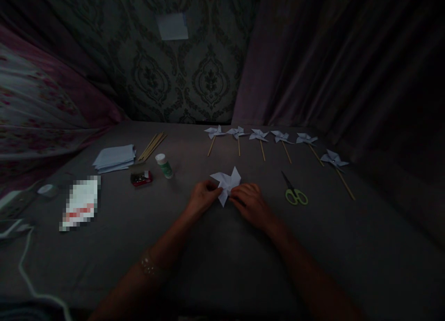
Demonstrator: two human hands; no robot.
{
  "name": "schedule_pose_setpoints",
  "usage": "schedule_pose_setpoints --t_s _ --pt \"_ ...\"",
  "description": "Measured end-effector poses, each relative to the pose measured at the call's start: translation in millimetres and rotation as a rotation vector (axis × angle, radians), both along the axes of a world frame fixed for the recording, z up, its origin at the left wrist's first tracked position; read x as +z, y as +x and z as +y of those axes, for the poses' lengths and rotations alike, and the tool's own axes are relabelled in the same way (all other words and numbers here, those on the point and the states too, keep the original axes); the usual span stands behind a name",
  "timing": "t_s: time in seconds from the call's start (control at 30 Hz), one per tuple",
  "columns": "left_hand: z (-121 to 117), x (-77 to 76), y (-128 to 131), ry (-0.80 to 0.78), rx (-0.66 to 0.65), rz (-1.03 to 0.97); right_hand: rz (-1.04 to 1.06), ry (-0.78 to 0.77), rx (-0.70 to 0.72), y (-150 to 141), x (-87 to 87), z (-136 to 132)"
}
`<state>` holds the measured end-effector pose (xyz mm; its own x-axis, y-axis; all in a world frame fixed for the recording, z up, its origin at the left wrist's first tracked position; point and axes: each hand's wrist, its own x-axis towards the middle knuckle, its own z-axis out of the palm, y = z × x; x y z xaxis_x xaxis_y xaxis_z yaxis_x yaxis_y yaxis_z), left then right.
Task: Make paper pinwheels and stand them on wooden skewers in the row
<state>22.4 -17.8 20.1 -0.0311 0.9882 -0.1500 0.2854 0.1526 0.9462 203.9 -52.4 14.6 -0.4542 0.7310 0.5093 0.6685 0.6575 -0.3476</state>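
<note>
Between my hands is a white paper pinwheel [226, 184] with pointed blades, and no stick shows on it. My left hand [204, 196] pinches its left side with thumb and fingers. From the right, my right hand [251, 203] grips the pinwheel near its centre, the fingers bent over the paper. Scissors [295, 193] with yellow-green handles lie to the right of my right hand. A glue bottle [164, 166] with a white cap stands beyond my left hand, beside a small red box [141, 178] of pins or tacks.
Several finished pinwheels on sticks [262, 142] form a row along the back and right. Wooden sticks [152, 146] and folded paper sheets [114, 158] lie at back left. Nearer are a blurred packet [81, 203], a white cable [26, 261] and a power strip [15, 205].
</note>
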Motion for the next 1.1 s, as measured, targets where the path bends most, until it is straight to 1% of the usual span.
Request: schedule_pose_setpoints --t_s 0.07,0.17,0.23,0.3,0.37,0.47,0.6,0.73,0.87,1.1 --pt "-0.2 3.6 -0.2 -0.038 0.061 -0.219 -0.02 0.086 -0.005 -3.5 10.5 0.2" --pt "-3.2 15.3 -2.2 -0.088 0.092 -0.543 -0.072 0.189 0.021 -10.2 30.6 1.5" --pt "-6.3 24.3 -5.5 -0.087 0.104 -0.696 -0.105 0.244 0.056 -15.5 44.5 3.0" --pt "-9.3 31.6 -10.1 -0.063 0.129 -0.781 -0.146 0.28 0.101 -21.2 56.5 4.6" --pt "-11.3 35.7 -15.0 -0.039 0.158 -0.816 -0.2 0.293 0.152 -26.9 65.5 6.2" --pt "-12.2 36.4 -21.7 -0.042 0.2 -0.818 -0.269 0.301 0.215 -35.2 73.6 7.9" --pt "-11.8 34.0 -28.0 -0.066 0.251 -0.829 -0.262 0.261 0.245 -44.5 79.4 9.4" --pt "-12.8 33.6 -32.1 -0.057 0.196 -0.858 -0.214 0.194 0.224 -50.3 82.1 12.0" --pt "-15.2 33.8 -34.0 -0.047 0.15 -0.867 -0.125 0.15 0.187 -52.4 79.8 15.5" --pt "-17.7 35.7 -31.3 -0.026 0.176 -0.88 -0.05 0.091 0.123 -52.3 77.5 15.9"
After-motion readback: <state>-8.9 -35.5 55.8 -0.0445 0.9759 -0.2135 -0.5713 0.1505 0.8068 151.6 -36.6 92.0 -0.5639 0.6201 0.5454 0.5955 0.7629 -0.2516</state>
